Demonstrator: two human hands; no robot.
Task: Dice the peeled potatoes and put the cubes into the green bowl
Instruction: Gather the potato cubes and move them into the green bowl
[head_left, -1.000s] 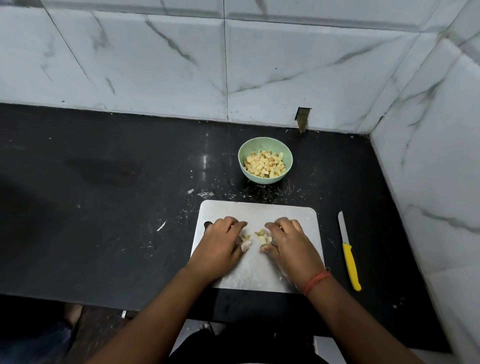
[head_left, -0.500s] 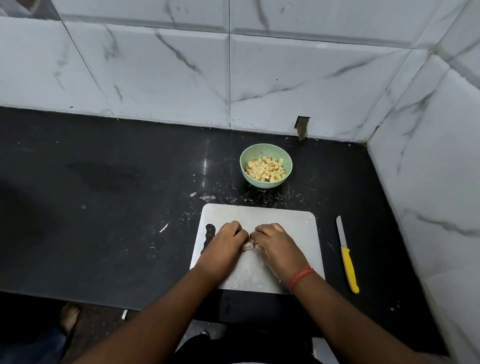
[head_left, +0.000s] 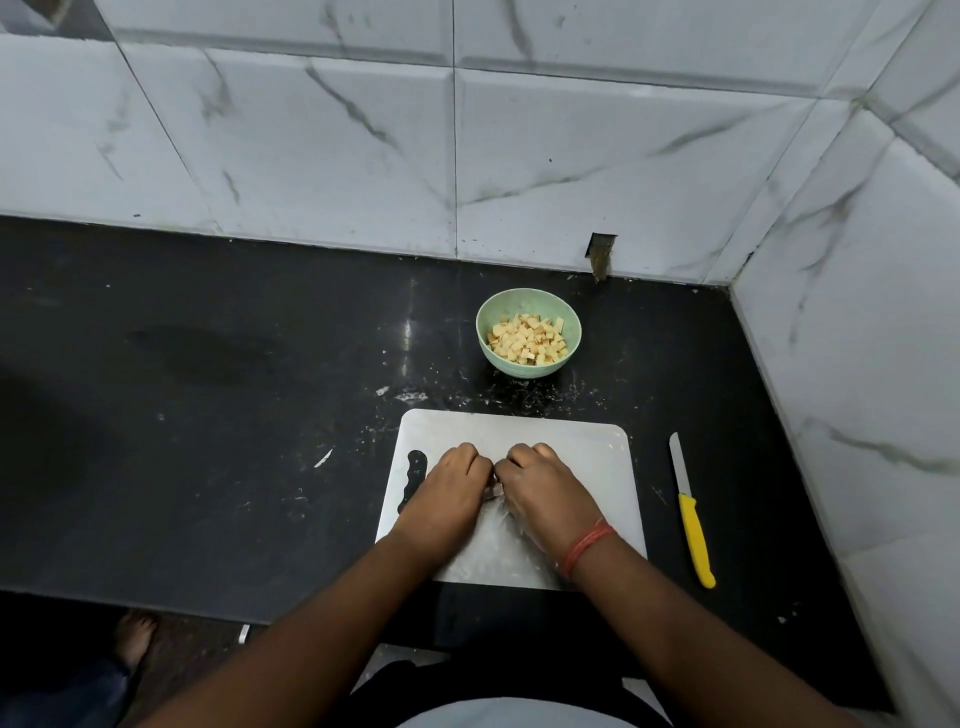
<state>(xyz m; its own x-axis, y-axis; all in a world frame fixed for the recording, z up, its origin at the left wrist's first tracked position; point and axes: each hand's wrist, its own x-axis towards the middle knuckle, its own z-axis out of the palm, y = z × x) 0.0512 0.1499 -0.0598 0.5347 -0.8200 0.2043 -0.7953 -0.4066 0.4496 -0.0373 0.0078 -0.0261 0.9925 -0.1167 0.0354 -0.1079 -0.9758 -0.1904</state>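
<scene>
A green bowl (head_left: 528, 306) holding several yellow potato cubes (head_left: 527, 339) stands on the black counter behind a white cutting board (head_left: 582, 441). On the board my left hand (head_left: 447, 488) and my right hand (head_left: 543, 486) are cupped together, fingers curled inward and knuckles touching. A sliver of pale potato pieces (head_left: 493, 491) shows in the gap between them; the rest is hidden under the hands. A knife with a yellow handle (head_left: 693, 538) lies on the counter right of the board, blade pointing away from me.
White marble-tiled walls close the counter at the back and right (head_left: 857, 364). Potato scraps and smears (head_left: 410, 396) dot the counter between board and bowl. A bare foot (head_left: 134, 631) shows on the floor below the counter's front edge.
My hands have drawn together over the loose cubes on the board; the cubes seen between them a second ago are now almost fully covered.
</scene>
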